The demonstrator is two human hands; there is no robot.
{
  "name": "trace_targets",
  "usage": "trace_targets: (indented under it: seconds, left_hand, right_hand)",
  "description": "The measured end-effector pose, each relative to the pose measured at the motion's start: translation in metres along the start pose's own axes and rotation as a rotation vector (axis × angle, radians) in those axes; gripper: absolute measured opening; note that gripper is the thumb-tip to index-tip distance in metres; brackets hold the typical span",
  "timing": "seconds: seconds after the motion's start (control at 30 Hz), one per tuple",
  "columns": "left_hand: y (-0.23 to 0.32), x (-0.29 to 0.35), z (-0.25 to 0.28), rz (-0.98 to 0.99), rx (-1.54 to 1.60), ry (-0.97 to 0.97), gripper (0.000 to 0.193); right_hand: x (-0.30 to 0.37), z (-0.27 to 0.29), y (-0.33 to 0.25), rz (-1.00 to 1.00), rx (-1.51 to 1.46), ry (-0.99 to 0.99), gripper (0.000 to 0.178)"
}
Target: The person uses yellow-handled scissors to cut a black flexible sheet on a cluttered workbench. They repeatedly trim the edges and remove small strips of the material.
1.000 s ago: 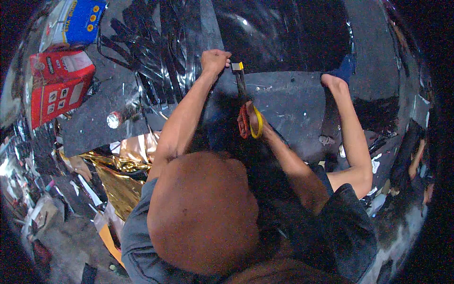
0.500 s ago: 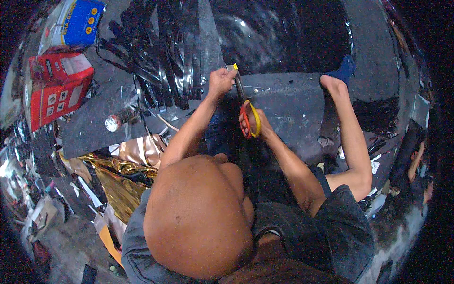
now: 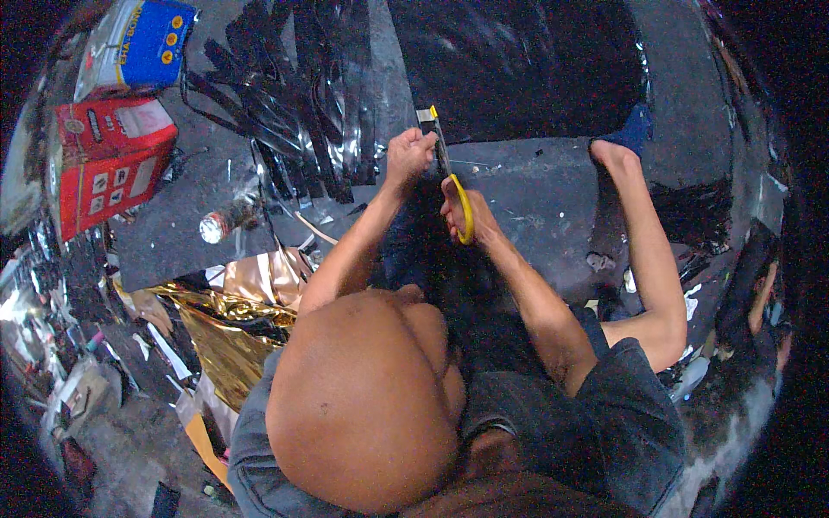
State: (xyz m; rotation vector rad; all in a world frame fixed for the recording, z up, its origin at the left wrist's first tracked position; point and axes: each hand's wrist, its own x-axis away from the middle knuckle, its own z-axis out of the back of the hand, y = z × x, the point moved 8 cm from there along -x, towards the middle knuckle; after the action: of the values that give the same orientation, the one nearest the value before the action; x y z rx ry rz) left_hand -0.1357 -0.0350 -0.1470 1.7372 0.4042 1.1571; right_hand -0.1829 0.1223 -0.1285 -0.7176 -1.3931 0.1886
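My right hand (image 3: pixel 465 214) is closed around the handles of a pair of scissors (image 3: pixel 467 207); the yellow loop shows, and the dark blades point away from me. Just beyond and to its left, my left hand (image 3: pixel 409 158) is closed, its fingertips beside the blades. Past those fingers, near the blade tips, is a small silvery piece with a yellow end (image 3: pixel 427 114). What the left fingers grip is hidden. Both forearms reach forward over dark material, too shadowed to make out.
A big black sheet (image 3: pixel 518 69) lies ahead, with a heap of glossy black strips (image 3: pixel 319 112) to its left. Red (image 3: pixel 117 173) and blue-white (image 3: pixel 142 47) boxes stand far left, near a clear bottle-like roll (image 3: pixel 220 223). Gold foil (image 3: pixel 224 345) lies nearer; my bare leg (image 3: pixel 643 233) stretches out right.
The scissors have turned, so the red handle loop seen before no longer shows. The silvery piece with the yellow end now sticks out farther past my left fingers.
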Motion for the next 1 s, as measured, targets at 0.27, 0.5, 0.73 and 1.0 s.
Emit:
trace_targets:
  seconds: [0.27, 0.5, 0.73, 1.0]
  left_hand:
    - [0.005, -0.016, -0.002, 0.108, -0.037, 0.018, 0.026]
    - [0.015, -0.006, -0.003, 0.062, -0.008, -0.033, 0.025]
    - [0.050, 0.003, -0.008, 0.018, 0.124, -0.094, 0.024]
    - [0.060, 0.019, -0.002, -0.069, 0.077, -0.085, 0.032]
  right_hand:
    - [0.010, 0.001, -0.014, 0.016, 0.011, 0.044, 0.076]
    - [-0.007, 0.002, -0.045, 0.054, 0.022, 0.078, 0.073]
    - [-0.060, 0.011, -0.132, 0.124, 0.179, 0.126, 0.081]
    - [-0.117, 0.029, -0.238, 0.438, 0.333, 0.291, 0.088]
